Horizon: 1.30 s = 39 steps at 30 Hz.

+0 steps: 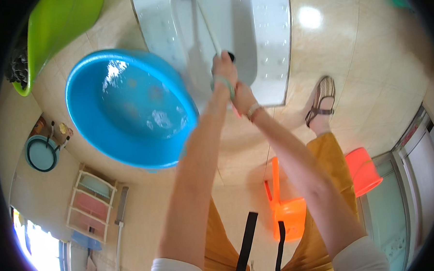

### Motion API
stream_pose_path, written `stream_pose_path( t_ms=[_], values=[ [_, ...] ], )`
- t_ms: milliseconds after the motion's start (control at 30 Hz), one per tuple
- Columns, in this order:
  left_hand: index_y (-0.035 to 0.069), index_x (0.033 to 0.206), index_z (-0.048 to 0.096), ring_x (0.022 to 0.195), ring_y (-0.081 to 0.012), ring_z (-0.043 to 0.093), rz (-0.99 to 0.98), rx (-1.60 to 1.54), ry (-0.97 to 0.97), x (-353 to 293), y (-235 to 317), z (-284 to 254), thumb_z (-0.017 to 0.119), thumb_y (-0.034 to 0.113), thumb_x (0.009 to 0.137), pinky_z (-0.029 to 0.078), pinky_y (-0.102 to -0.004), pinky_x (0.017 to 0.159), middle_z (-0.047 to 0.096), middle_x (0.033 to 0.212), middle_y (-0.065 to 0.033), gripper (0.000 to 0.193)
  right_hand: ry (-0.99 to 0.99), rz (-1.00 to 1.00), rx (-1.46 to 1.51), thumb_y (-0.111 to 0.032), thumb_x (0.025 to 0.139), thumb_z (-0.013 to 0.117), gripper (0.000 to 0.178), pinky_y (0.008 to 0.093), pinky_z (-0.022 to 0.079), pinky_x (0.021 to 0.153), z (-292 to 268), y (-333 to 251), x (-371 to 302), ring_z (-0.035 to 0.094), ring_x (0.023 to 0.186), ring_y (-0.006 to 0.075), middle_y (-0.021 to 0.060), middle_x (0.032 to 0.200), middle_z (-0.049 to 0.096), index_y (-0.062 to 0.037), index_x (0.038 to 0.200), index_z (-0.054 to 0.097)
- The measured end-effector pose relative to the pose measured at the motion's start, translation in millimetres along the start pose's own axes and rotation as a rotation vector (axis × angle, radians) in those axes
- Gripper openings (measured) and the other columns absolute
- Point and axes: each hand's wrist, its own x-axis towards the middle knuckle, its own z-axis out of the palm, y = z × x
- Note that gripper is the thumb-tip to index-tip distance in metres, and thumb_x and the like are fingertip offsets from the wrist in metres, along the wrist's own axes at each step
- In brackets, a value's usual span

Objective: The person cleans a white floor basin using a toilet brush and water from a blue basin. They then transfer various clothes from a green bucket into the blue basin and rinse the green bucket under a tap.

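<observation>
Long white-handled tool (206, 22), over squat toilet (274, 50).
Sits gripped in closed fingers of left hand (225, 69) and, nearer the body, right hand (244, 98); slants right of blue water basin (91, 122).

Head view, single: fisheye, worn on person's head, facing steeply down at tiled floor (364, 66). Forearms (194, 170) close, entering near five and seven o'clock; left hand (224, 70), right hand (244, 98) farther, toward twelve.

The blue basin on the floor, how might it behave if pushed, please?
The blue basin probably feels heavy, since water seems to glint inside. That would likely slosh, the top being open. Its wide shape suggests tipping is unlikely.
</observation>
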Motion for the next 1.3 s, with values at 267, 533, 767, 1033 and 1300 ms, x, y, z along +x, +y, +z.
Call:
stream_pose_path(
  t_ms=[267, 533, 767, 1033, 1300],
  values=[
    [-0.005, 0.115, 0.049, 0.083, -0.0355, 0.056, -0.497, -0.215, -0.085, -122, -103, 36, 0.037, 0.047, 0.092, 0.043, -0.0448, 0.073, 0.058, 0.085, -0.0226, 0.057, -0.25, 0.432, 0.167, -0.026, 0.089, 0.042, 0.037, 0.0445, 0.043, 0.087, 32, 33, -142, 0.054, 0.099, 0.0437, 0.028, 0.103, 0.058, -0.001, 0.115, 0.052],
    [-0.002, 0.107, 0.045, 0.081, -0.038, 0.055, -0.194, -0.244, -0.078, -7, 63, 0, 0.037, 0.04, 0.094, 0.044, -0.0465, 0.071, 0.055, 0.084, -0.0246, 0.045, 0.089, 0.208, 0.142, -0.008, 0.081, 0.049, 0.02, 0.0478, 0.046, 0.069, 0, 0, -1, 0.055, 0.082, 0.0453, 0.0258, 0.088, 0.059, 0.0032, 0.096, 0.054],
    [-0.002, 0.123, 0.04, 0.11, -0.0433, 0.047, -0.202, 0.121, -0.379, -96, -77, 43, 0.033, 0.047, 0.093, 0.037, -0.0476, 0.093, 0.048, 0.12, -0.0281, 0.057, 0.029, 0.847, 0.719, -0.036, 0.094, 0.036, 0.042, 0.0358, 0.04, 0.036, 31, 2, -139, 0.054, 0.041, 0.0197, 0.0142, 0.059, 0.056, 0.0021, 0.102, 0.051],
    [0.0, 0.102, 0.048, 0.085, -0.0261, 0.052, -0.2, -0.16, -0.162, 19, 26, 5, 0.039, 0.036, 0.094, 0.045, -0.0458, 0.073, 0.053, 0.087, -0.0169, 0.038, 0.231, 0.222, 0.252, -0.019, 0.09, 0.037, 0.029, 0.0442, 0.044, 0.073, 26, -10, 3, 0.056, 0.086, 0.0407, 0.0278, 0.089, 0.059, 0.0049, 0.097, 0.051],
    [0.0, 0.122, 0.043, 0.107, -0.0429, 0.05, -0.187, 0.068, -0.227, -68, -49, 53, 0.031, 0.047, 0.093, 0.042, -0.0497, 0.087, 0.053, 0.113, -0.0284, 0.056, 0.09, 0.613, 0.651, -0.026, 0.092, 0.041, 0.034, 0.0377, 0.047, 0.063, 27, 24, -83, 0.06, 0.075, 0.0308, 0.0206, 0.084, 0.061, 0.0004, 0.111, 0.05]
  ],
)
